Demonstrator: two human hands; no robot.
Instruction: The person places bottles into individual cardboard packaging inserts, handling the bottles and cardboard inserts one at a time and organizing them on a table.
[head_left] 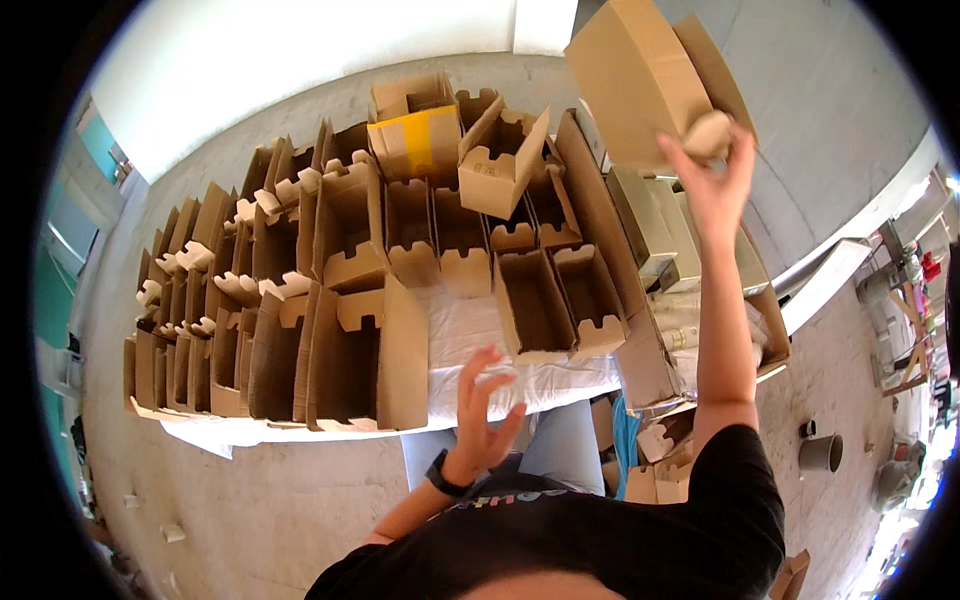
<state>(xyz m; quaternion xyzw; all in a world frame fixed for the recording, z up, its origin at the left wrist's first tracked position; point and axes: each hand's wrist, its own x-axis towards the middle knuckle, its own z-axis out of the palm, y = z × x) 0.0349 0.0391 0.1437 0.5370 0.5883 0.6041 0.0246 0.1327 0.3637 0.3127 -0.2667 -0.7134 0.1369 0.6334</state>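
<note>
Overhead, the right hand [715, 165] is raised high at the far right, its fingers clamped on a flap of a folded cardboard box [640, 75] that tilts up above the desk [470, 330]. The box is brown, plain, and hangs clear of everything below it. The left hand [483, 405] is lower and nearer, in front of the person's chest, empty, with fingers spread wide and palm turned toward the desk edge; a dark watch [445, 473] sits on its wrist.

On the desk, under a white plastic sheet [455, 325], stand many open cardboard boxes in rows [300, 290], filling the left and far part, their notched flaps upright. Two more open boxes [560, 300] sit side by side just right of the bare white patch. One small box [500, 155] rests tilted on top of the far rows, beside a box with a yellow panel [415, 140]. A stack of flat cardboard [650, 225] lies along the right edge of the desk. On the concrete floor at the near right stands a grey pipe piece [820, 452].
</note>
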